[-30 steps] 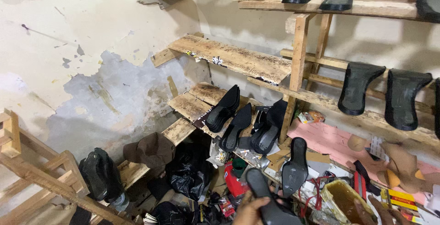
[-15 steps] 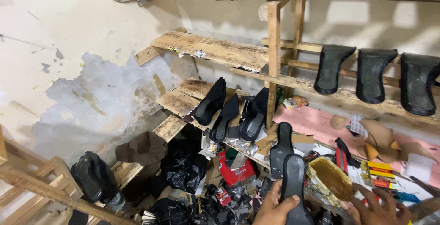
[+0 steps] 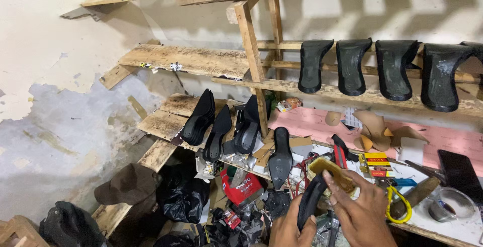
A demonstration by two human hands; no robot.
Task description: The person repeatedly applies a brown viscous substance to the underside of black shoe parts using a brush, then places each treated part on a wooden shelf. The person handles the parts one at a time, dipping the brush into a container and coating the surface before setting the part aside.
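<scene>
My left hand (image 3: pixel 291 228) grips the lower part of a black shoe sole (image 3: pixel 311 199) that curves upward at the bottom middle of the head view. My right hand (image 3: pixel 359 208) rests its fingers on the upper part of that sole, just in front of a yellow open container (image 3: pixel 336 172). Another black sole (image 3: pixel 280 157) stands upright right behind my hands, leaning on the cluttered worktable.
Wooden shelves (image 3: pixel 191 60) hold rows of black soles (image 3: pixel 392 68) and black shoes (image 3: pixel 201 118). The worktable (image 3: pixel 453 227) carries a phone (image 3: pixel 460 171), a glass bowl (image 3: pixel 455 204), yellow-handled pliers (image 3: pixel 395 199) and boxes. A brown cap (image 3: pixel 128 184) and black bags (image 3: pixel 183 199) lie lower left.
The view swung right and down along the shelves. Both hands rose into view, and the sole they hold came up in front of the yellow container.
</scene>
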